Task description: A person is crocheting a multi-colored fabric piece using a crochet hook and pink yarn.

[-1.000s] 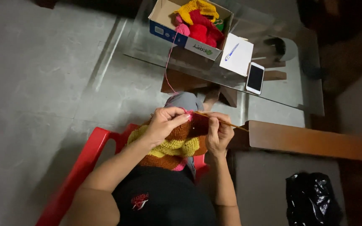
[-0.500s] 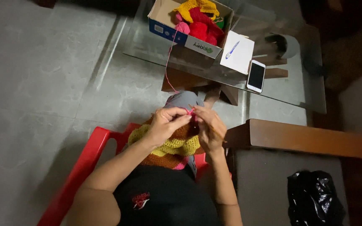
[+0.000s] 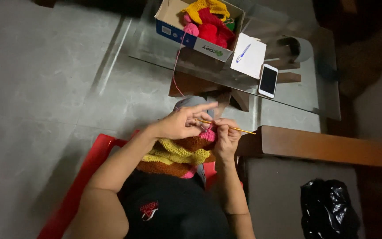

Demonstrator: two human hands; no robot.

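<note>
My left hand (image 3: 180, 124) grips the top edge of a crocheted piece (image 3: 177, 155) with yellow, brown and pink wavy bands that lies in my lap. My right hand (image 3: 226, 137) holds a thin yellow crochet hook (image 3: 235, 129), whose shaft points right and whose tip sits in the pink stitches between my hands. A pink yarn strand (image 3: 175, 71) runs from the work up to a pink ball (image 3: 192, 29) in a cardboard box (image 3: 191, 37) on the glass table (image 3: 155, 48).
The box holds red and yellow yarn. Beside it on the table lie a white notepad with a blue pen (image 3: 248, 55) and a white phone (image 3: 268, 80). I sit on a red chair (image 3: 80, 177). A wooden armrest (image 3: 328, 148) and a black bag (image 3: 330, 212) are at the right.
My hands came together over the pink stitches, then the hook was drawn out to the right again. The view shifted slightly.
</note>
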